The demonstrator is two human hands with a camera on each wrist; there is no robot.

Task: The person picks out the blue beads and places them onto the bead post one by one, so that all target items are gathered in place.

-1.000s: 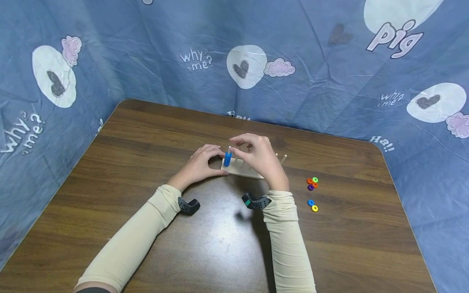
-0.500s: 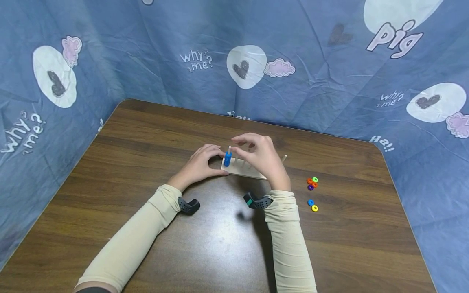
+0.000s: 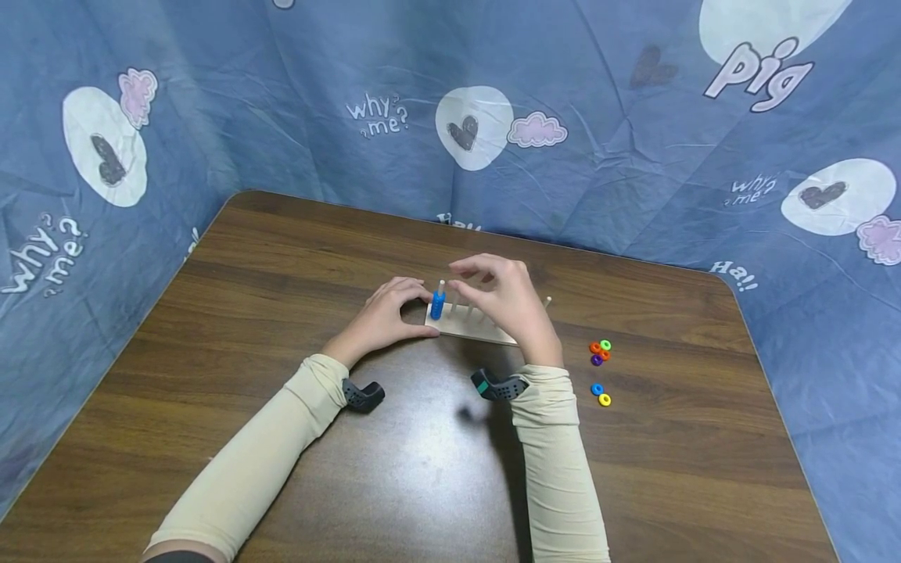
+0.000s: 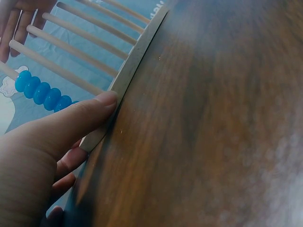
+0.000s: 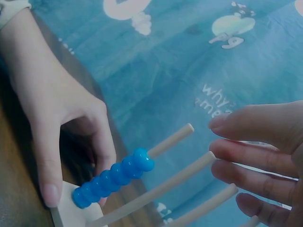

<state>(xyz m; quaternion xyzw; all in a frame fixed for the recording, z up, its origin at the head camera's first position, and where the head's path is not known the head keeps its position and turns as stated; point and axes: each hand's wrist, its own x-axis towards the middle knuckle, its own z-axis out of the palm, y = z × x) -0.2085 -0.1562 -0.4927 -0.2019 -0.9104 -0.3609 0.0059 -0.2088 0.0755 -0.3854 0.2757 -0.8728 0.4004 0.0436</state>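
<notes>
A pale wooden peg board [image 3: 479, 334] with a row of upright pegs stands on the table. Blue rings [image 3: 438, 306] are stacked on its leftmost peg, whose bare tip sticks out above them. My left hand [image 3: 383, 317] grips that end of the board, thumb on the near edge and fingers behind, as the left wrist view [image 4: 47, 137] also shows. Near the tops of the neighbouring pegs [image 5: 189, 184] hovers my right hand [image 3: 508, 301], thumb and fingertips apart with nothing between them. It covers part of the pegs toward the right in the head view.
To the right of the board lie several loose rings: a green ring [image 3: 605, 345], orange ones, a purple ring [image 3: 597, 360], a blue ring [image 3: 597, 389] and a yellow ring [image 3: 604, 400]. A blue patterned cloth [image 3: 394, 156] hangs behind the brown table [image 3: 338, 234].
My right hand has drifted slightly right, away from the peg with the blue rings. The left hand, the board and the loose rings have stayed put.
</notes>
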